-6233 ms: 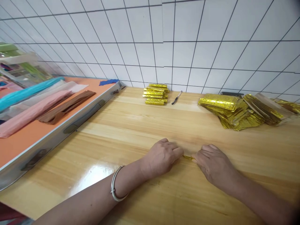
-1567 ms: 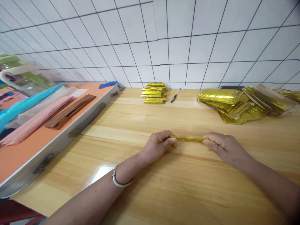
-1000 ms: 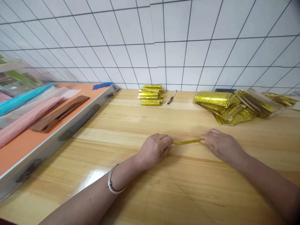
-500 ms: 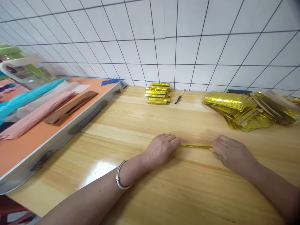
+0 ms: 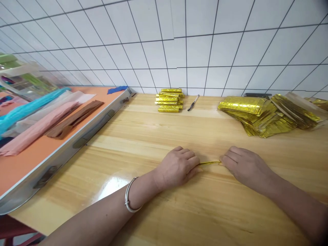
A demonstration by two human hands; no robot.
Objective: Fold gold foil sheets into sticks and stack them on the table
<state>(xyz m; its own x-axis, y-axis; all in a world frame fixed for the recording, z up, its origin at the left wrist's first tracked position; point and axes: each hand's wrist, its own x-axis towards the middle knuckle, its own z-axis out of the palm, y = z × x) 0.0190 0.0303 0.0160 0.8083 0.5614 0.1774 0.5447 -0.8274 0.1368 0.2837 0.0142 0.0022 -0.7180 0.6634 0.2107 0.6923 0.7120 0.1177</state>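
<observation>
My left hand [image 5: 178,167] and my right hand [image 5: 243,165] rest on the wooden table [image 5: 164,136], fingers curled. Between them lies a narrow folded gold foil strip [image 5: 209,163]; each hand presses down on one end of it, and only its short middle part shows. A silver bangle [image 5: 129,200] sits on my left wrist. A neat stack of folded gold foil strips [image 5: 169,100] stands at the back by the tiled wall. A loose heap of gold foil sheets [image 5: 266,114] lies at the back right.
A black pen [image 5: 192,103] lies beside the folded stack. To the left an orange board with a metal edge [image 5: 84,131] carries pink [image 5: 36,128], brown [image 5: 73,118] and blue [image 5: 28,107] folded tissue. A clear plastic box [image 5: 17,77] stands at far left.
The hands have drawn closer together along the gold strip, so less of it shows than half a second ago. Earlier they held it lifted and stretched; now it lies pressed on the table.
</observation>
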